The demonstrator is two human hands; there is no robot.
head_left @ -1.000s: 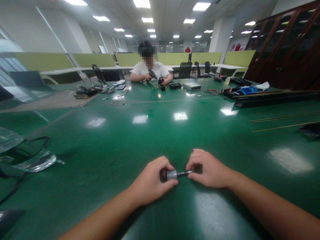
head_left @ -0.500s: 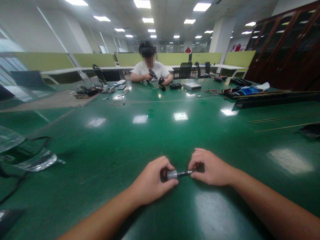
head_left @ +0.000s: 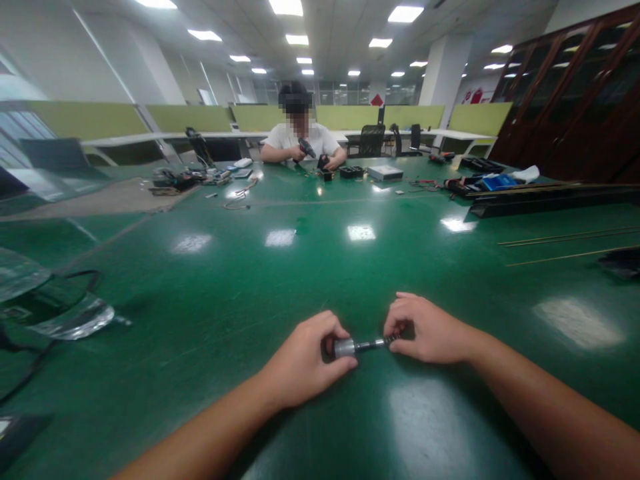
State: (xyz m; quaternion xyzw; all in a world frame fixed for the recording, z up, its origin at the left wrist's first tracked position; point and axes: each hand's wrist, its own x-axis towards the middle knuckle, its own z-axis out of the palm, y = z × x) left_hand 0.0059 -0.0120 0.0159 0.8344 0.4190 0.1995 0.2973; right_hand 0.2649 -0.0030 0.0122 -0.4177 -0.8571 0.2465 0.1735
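Observation:
My left hand (head_left: 313,360) is closed round a short silver metal cylinder (head_left: 345,348), thumb below and fingers above. A thin metal shaft (head_left: 369,345) sticks out of the cylinder to the right, dark near the body and brighter at its tip. Between the thumb and fingertips of my right hand (head_left: 425,330) is a small coil spring (head_left: 392,339), in line with the shaft at its tip. Whether the spring still sits around the tip or only meets it, I cannot tell. Both hands are low over the green tabletop (head_left: 280,280).
A clear plastic bottle (head_left: 65,317) lies at the left. Across the table a person (head_left: 300,137) holds a power drill (head_left: 307,148). A grey box (head_left: 385,173), tools and cables lie along the far side. Long thin rods (head_left: 570,237) and a black channel (head_left: 545,200) are at the right.
My right hand has moved slightly right with the spring, and more of the shaft's tip shows. My left hand and the cylinder stay almost in place.

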